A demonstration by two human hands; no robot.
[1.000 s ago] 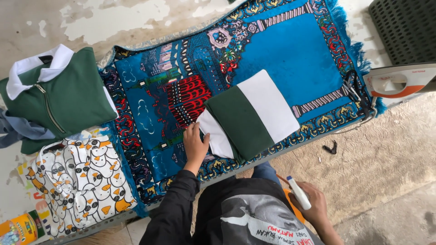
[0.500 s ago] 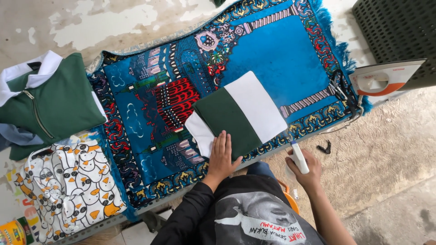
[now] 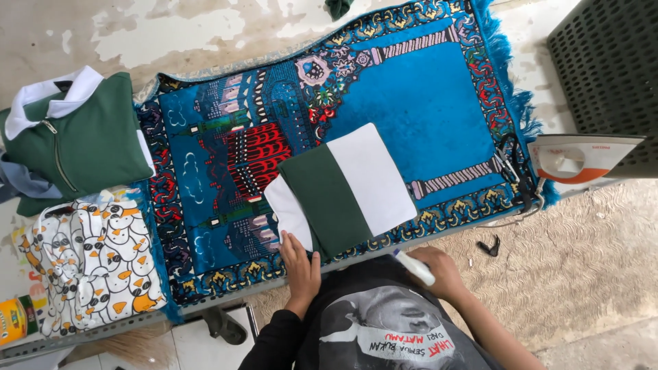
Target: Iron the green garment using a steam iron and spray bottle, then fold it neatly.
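Folded green and white cloth [image 3: 343, 188] is lying on the blue patterned rug [image 3: 425, 103], sitting toward the rug's near edge, roughly mid-length, tilted at an angle to the rug's border. Left hand [image 3: 300, 266] is resting flat, fingers open and spread, pressing on the cloth's near white corner and overlapping the rug's border there. Right hand [image 3: 439, 270] is sitting just off the rug's near edge, fingers curled and gripping a white tube-shaped object [image 3: 413, 266] with a blue tip; its tip is pointing toward the cloth but staying apart from it. An iron [image 3: 582, 157], white and orange, is lying just beyond the rug's fringed right end, with its dark cord [image 3: 510, 175] trailing onto that end of the rug. A dark perforated crate [image 3: 606, 68] is standing behind the iron, farther from the rug. At the rug's left end, a folded green garment with a white collar [image 3: 72, 140] is lying just beside it, and a white garment printed with duck figures [image 3: 92, 260] is lying in front of that, touching the rug's left corner. A yellow can [image 3: 10, 321] is sitting farther left of the duck garment. A small black clip [image 3: 490, 247] is lying on the beige floor near the rug's near right corner. The person is wearing a dark printed shirt [image 3: 391, 329].
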